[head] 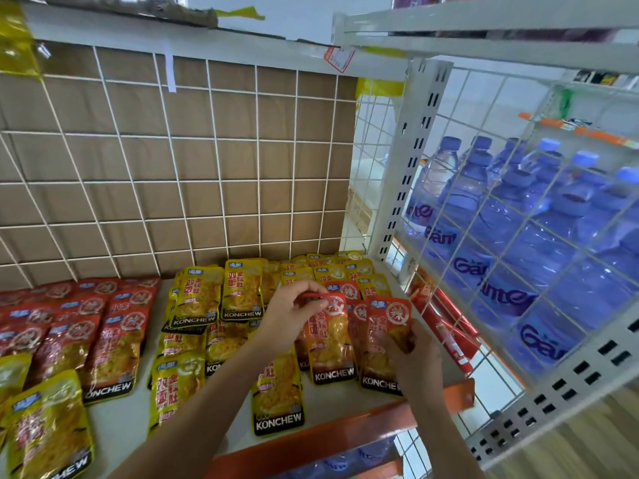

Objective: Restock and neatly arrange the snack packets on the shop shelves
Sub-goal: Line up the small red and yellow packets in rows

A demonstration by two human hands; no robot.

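Observation:
On the white shelf (121,420) lie red and yellow KONCHEW snack packets. My left hand (294,314) pinches the top edge of a red packet (332,344) at the shelf's right end. Beside it, my right hand (413,361) grips the right side of another red packet (383,340). More red packets lie under and behind these two. Yellow packets (238,292) stand in rows in the middle, with one yellow packet (276,395) lying under my left forearm. A second group of red packets (86,326) covers the left part of the shelf.
A white wire grid (173,160) over brown board backs the shelf. An orange rail (332,433) runs along the front edge. To the right, a wire side panel (518,236) fences off blue water bottles (501,216). More yellow packets (45,430) lie front left.

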